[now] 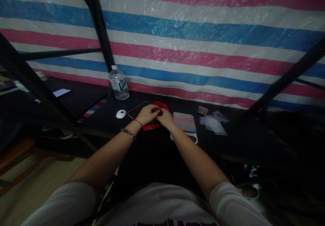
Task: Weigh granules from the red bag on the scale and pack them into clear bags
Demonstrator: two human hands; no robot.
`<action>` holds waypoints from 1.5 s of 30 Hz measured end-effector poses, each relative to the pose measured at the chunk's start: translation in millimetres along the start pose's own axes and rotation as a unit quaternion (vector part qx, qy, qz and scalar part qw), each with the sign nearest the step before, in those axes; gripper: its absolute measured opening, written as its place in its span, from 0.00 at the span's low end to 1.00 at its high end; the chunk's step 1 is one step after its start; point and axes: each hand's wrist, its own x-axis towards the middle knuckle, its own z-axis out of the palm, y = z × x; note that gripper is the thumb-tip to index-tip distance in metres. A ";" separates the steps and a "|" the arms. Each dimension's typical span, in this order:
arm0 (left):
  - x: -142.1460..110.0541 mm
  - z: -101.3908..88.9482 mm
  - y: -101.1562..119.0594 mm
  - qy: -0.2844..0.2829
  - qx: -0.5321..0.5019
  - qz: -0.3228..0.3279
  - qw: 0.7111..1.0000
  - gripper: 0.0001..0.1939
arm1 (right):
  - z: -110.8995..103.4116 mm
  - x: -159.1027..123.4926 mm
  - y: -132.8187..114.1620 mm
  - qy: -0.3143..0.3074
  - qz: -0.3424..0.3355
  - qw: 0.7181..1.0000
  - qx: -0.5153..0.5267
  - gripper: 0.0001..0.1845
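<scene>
A red bag [152, 124] of thin, crinkled plastic lies crumpled on the dark tabletop [243, 141], near its front edge. Both hands cover its middle, so only a bunched red edge above them and a flattened fold below show. It is too dim to tell what it contains.

Single head-worn view, looking forward and down along both forearms onto dark table [243, 141]; striped tarp [203, 33] fills background; hands mid-distance, centre frame.
</scene>
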 end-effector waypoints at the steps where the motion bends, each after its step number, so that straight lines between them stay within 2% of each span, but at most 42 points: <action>1: -0.8 0.1 0.9 0.002 0.011 0.011 1.000 0.11 | -0.1 -0.3 -0.8 -0.002 -0.001 1.000 0.002 0.15; 5: -2.1 1.5 3.7 -0.007 0.072 0.049 0.996 0.08 | -3.0 -1.8 -4.1 -0.011 -0.006 1.000 0.019 0.13; 10: -1.4 5.3 5.7 0.025 0.021 -0.010 0.999 0.06 | -4.0 -1.7 -5.9 -0.007 -0.016 0.999 0.044 0.12; 12: -1.1 5.9 4.5 0.012 0.083 0.007 0.996 0.05 | -3.1 -1.0 -5.3 -0.002 -0.012 0.999 0.041 0.13; 14: -1.1 4.8 1.4 -0.034 0.203 0.052 0.977 0.06 | -2.6 -0.4 -4.0 0.002 -0.006 0.999 0.035 0.15; 17: -1.1 0.8 -6.2 -0.088 0.302 0.114 0.942 0.16 | -2.9 0.6 -1.2 0.006 0.001 1.000 0.027 0.17; 19: -0.4 -2.2 -11.5 -0.097 0.307 0.133 0.937 0.23 | -3.0 1.6 1.1 0.009 0.003 1.000 0.023 0.18; 21: 1.0 -5.0 -15.1 -0.096 0.312 0.135 0.936 0.25 | -2.6 2.6 3.6 0.015 0.005 1.000 0.019 0.18; 25: 3.7 -9.4 -15.0 -0.085 0.336 0.128 0.929 0.22 | -1.1 3.3 7.1 0.020 0.007 1.000 0.020 0.18; 30: 4.6 -11.2 -10.2 -0.108 0.348 0.125 0.923 0.16 | -1.3 -0.2 4.5 0.028 0.001 1.000 0.011 0.17; 34: 3.3 -10.3 -9.7 -0.084 0.332 0.147 0.928 0.21 | -3.0 -1.6 2.5 0.041 0.000 0.999 0.028 0.17; 37: 0.3 -8.9 -5.9 -0.062 0.293 0.138 0.944 0.24 | -9.6 -1.4 5.9 0.048 0.006 0.997 0.052 0.17; 40: -3.1 -7.1 1.4 -0.028 0.273 0.103 0.956 0.21 | -23.9 -3.8 13.0 0.067 -0.005 0.997 0.045 0.19; 45: -4.2 -9.1 6.5 -0.024 0.346 0.053 0.936 0.16 | -54.0 -17.3 28.1 0.063 -0.003 0.998 -0.007 0.16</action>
